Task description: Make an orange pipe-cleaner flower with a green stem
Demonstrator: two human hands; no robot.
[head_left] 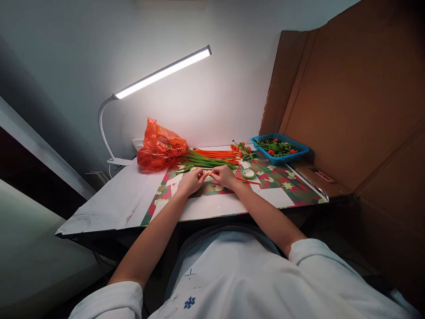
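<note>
My left hand (191,180) and my right hand (226,176) meet over the patterned table cover, fingertips pinched close together. Between them shows a small orange piece (208,174), apparently a pipe cleaner; most of it is hidden by the fingers. Just beyond my hands lies a bundle of long green stems (209,160), with orange stems (219,153) behind it. A roll of green tape (249,173) rests flat to the right of my right hand. Near that wrist, a loose orange stem (249,181) lies on the table.
A crumpled red plastic bag (161,148) sits at the back left under a lit desk lamp (162,74). Orange flowers (240,149) lie beside a blue basket (286,159) of green and orange pieces. Tall cardboard (352,93) walls the right side, with a cutter (321,174) near it.
</note>
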